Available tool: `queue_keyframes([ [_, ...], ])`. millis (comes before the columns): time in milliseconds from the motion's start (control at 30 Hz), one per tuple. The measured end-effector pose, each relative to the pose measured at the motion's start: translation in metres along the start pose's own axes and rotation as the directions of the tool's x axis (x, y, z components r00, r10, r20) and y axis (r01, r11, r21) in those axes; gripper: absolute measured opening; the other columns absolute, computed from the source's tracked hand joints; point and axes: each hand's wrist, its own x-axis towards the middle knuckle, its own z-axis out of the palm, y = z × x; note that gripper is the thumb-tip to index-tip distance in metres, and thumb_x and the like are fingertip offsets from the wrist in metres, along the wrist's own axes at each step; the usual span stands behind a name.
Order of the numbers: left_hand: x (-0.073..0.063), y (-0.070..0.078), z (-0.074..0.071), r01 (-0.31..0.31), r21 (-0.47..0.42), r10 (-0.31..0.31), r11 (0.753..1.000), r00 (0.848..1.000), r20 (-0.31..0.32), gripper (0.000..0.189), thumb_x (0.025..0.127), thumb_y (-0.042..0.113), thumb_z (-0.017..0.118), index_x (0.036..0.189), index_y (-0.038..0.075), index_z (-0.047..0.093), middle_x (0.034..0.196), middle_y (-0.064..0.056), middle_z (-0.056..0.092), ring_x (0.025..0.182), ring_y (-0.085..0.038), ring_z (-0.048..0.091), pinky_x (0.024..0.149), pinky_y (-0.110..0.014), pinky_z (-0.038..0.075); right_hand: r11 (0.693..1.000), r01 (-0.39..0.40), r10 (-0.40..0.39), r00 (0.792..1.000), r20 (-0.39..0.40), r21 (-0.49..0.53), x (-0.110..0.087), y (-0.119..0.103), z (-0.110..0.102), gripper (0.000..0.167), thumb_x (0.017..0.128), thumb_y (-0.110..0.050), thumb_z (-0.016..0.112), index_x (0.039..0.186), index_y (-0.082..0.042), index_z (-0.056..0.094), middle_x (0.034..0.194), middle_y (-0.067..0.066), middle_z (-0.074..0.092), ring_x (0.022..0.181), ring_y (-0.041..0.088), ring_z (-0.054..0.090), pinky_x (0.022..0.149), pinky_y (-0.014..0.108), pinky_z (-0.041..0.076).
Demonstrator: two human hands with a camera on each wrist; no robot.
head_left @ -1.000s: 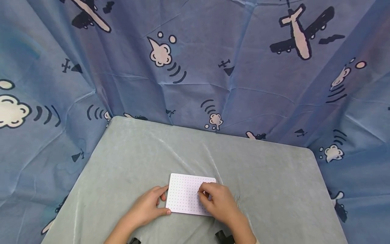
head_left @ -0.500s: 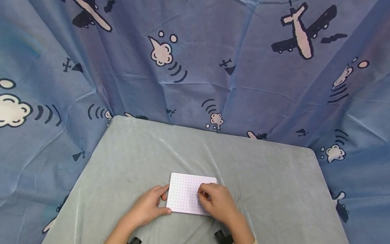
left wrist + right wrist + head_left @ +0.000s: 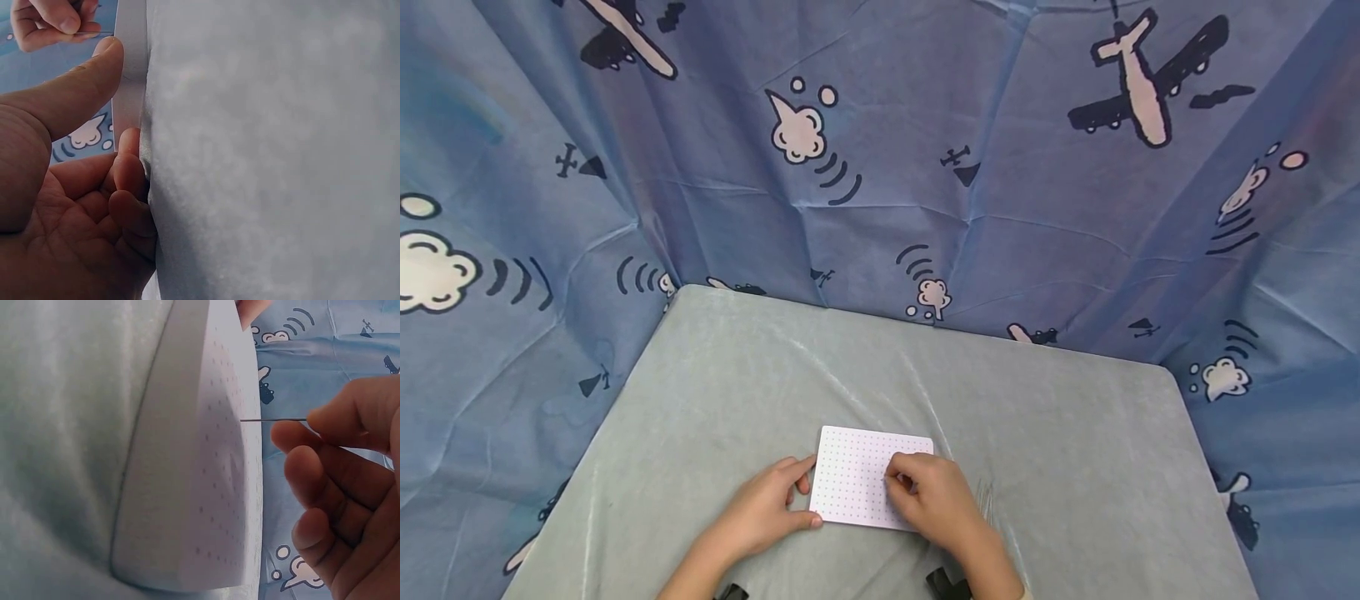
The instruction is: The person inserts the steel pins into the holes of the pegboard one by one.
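Note:
A white pegboard block (image 3: 850,475) with a grid of small holes lies on the grey cloth. My left hand (image 3: 762,508) touches its left side, the thumb at the near corner and the index finger farther up the edge. The other left fingers hang bent beside it in the left wrist view. Over the block's right part, my right hand (image 3: 931,492) pinches a thin metal pin (image 3: 275,420) between thumb and index finger. The pin's tip is right at the dotted face in the right wrist view. That hand covers the block's right side in the head view.
Several thin metal pins (image 3: 986,500) lie on the cloth just right of my right hand. The grey table (image 3: 1060,433) is bordered by a blue curtain (image 3: 880,167) with airplane prints. Black wrist devices (image 3: 947,586) show at the bottom edge.
My right hand has shifted very slightly left and toward me, still pinching the pin over the block. The left hand keeps its place at the block's left edge.

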Motion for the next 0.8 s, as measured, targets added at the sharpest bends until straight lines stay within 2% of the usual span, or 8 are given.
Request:
queue_keyframes([
  [167,0.001,0.001,0.000,0.002,0.007,-0.002,1.000,1.000,-0.002,0.086,0.079,0.030,0.100,0.150,0.000,0.063,0.097,0.016,0.056,0.071,-0.001,0.045,0.066,-0.026,0.042,1.000,-0.003,0.003,1.000,0.000,-0.012,0.000,0.001,-0.002,0.030,0.081,-0.004,0.081,0.079,-0.029,0.065,0.071,-0.023,0.051,0.062,-0.007,0.044,0.058,0.015,0.039],
  [367,0.000,0.002,0.000,-0.010,0.003,0.010,1.000,1.000,-0.006,0.085,0.079,0.031,0.100,0.149,0.001,0.063,0.097,0.016,0.055,0.072,-0.001,0.045,0.066,-0.026,0.042,0.999,-0.045,0.045,0.999,0.017,-0.024,0.000,-0.001,-0.005,0.028,0.084,-0.005,0.083,0.081,-0.028,0.068,0.071,-0.022,0.054,0.062,-0.006,0.046,0.058,0.017,0.042],
  [600,-0.001,0.003,-0.001,-0.007,-0.020,0.008,1.000,1.000,0.012,0.086,0.080,0.033,0.099,0.151,0.003,0.062,0.098,0.015,0.054,0.075,-0.002,0.045,0.066,-0.026,0.042,0.997,-0.061,0.061,0.998,0.010,-0.053,-0.006,-0.001,-0.011,0.024,0.083,-0.004,0.086,0.086,-0.024,0.073,0.077,-0.019,0.062,0.068,-0.004,0.053,0.062,0.019,0.046],
  [800,-0.003,0.001,0.004,-0.024,-0.059,0.025,0.998,0.999,0.021,0.087,0.080,0.035,0.099,0.152,0.004,0.062,0.097,0.012,0.054,0.072,-0.002,0.045,0.063,-0.025,0.042,0.983,-0.172,0.174,0.985,0.021,-0.055,-0.019,0.004,-0.024,0.020,0.085,-0.005,0.085,0.091,-0.021,0.075,0.082,-0.021,0.062,0.071,-0.002,0.052,0.065,0.022,0.048],
])
